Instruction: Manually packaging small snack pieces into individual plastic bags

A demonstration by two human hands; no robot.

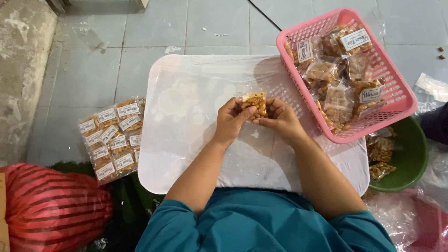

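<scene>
Both hands meet over the middle of a white tray (186, 154) laid on the tiled floor (93, 60), and between them sits a small clear packet of golden fried snacks (254, 105). The left hand (229, 122) pinches the packet's left side, thumb on top and fingers curled beneath; the right hand (280, 119) closes on its right side in the same manner, so the fingers of both are pressed on the packet rather than spread. The packet lies just above the knuckles, toward the far edge of the tray, its long axis running roughly left to right between the two hands, neither hand clearly the nearer. A pink basket (401, 100) of filled, labelled packets overlaps the tray's far right corner, close beside the right hand. A green bowl (413, 158) with a few more packets stands at the tray's right edge, partly under the basket. On the floor off the tray's left edge lies a flat bundle of labelled packets (112, 140), well apart from the left hand. A red striped sack (51, 205) rests near the left corner. The tray's left half is bare and gives the most open room.
</scene>
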